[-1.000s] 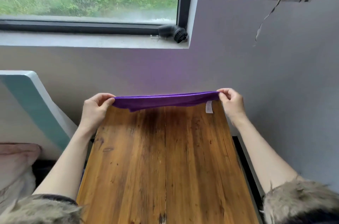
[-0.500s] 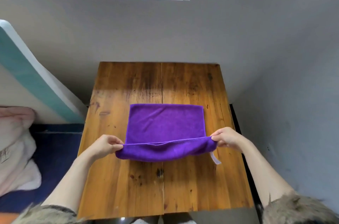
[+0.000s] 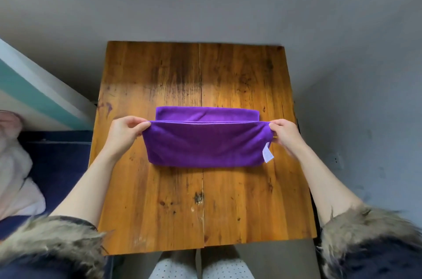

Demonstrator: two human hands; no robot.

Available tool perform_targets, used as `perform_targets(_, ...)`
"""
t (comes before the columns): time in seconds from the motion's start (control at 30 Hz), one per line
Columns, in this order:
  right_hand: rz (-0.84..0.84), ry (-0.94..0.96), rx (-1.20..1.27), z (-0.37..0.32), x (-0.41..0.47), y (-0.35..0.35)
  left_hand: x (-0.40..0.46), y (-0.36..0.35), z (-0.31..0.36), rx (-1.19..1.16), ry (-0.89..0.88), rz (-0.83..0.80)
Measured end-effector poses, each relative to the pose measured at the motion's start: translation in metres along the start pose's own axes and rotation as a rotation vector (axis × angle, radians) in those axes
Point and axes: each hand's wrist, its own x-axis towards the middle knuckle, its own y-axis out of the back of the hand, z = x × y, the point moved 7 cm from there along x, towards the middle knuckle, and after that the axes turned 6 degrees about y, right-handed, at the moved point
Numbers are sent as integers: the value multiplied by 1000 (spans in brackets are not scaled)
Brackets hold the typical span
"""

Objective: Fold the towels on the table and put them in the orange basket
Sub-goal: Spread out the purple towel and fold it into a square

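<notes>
**A:** Head cam looks pretty much straight down. The purple towel sits around the middle of the wooden counter, folded over on itself, with a strip of the lower layer peeking out at 12 o'clock past the edge that's being held.

**B:** And the grip on each side?

**A:** Left hand pinches the top corner at the towel's 9 o'clock end, thumb and fingers curled round the hem. Right hand does the same at the 3 o'clock end. The hem runs taut and straight between them (looks slightly lifted off the layer below, but I can't say for sure).

**B:** Anything else on it?

**A:** A white tag hangs off the towel's right end, around 4 o'clock, just under the right hand. The near folded edge at 6 o'clock lies flat on the wood.

**B:** Around the counter?

**A:** Grey wall at 12 o'clock, a teal-and-white slanted board at 10 o'clock, pale bedding on dark blue at 9. Furry cuffs on both sleeves at the bottom corners.
</notes>
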Motion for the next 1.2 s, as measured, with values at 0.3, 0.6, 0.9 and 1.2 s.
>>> perform_targets(0.3, 76, 5, 21, 6, 61, -16, 72, -17, -6, 92, -32, 123)
perform_targets(0.6, 114, 20, -64, 23, 101, -33, 114, -39, -25, 121, 31, 130)
perform_targets(0.9, 315, 21, -206, 37, 113, -42, 131, -56, -39, 215, -6, 177)
perform_targets(1.2, 296, 634, -677, -10, 35, -122, 52, -126, -2, 689, -501, 196)
